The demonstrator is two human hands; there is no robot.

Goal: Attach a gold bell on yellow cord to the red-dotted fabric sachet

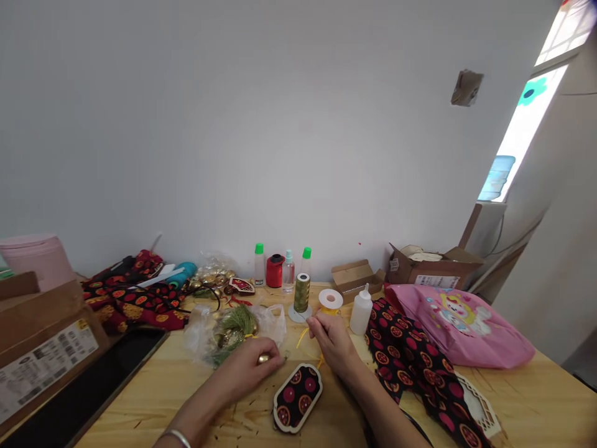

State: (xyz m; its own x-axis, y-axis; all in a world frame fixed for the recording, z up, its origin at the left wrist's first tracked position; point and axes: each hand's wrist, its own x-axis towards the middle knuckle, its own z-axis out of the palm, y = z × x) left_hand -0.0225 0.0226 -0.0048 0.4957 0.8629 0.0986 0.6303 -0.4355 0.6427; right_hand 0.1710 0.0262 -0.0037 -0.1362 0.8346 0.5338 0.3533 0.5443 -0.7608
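The fabric-faced plaque (298,398) serves as reference: it lies flat on the tabletop (247,430), patterned face up, pale border showing all round. Its long axis runs obliquely, near end to the left, far end to the right, the latter pointing toward the right hand (334,343). The left hand (249,362) is at the plaque's far left side, thumb and fingers closed on a gold bead (263,358); the bead is mostly covered. The right hand is beyond the plaque's far end, fingertips pinched together on a yellow cord (303,336). A length of similar cord shows at that far end; whether it is one continuous piece cannot be told, the hand being in the way. Of the two, the left grip is nearer to the plaque, its fingertips just beside the border, apparently not touching. Seen from the left grip, the plaque lies to the right and toward the wearer; seen from the right grip, toward the wearer and slightly left. Beyond the plaque stand an olive thread spool (303,295) and, farther right, a white squeeze bottle (360,315). Left of and beyond the plaque, a clear plastic bag (198,339) surrounds green tassel strands (239,319); right of it lies patterned cloth (413,358).
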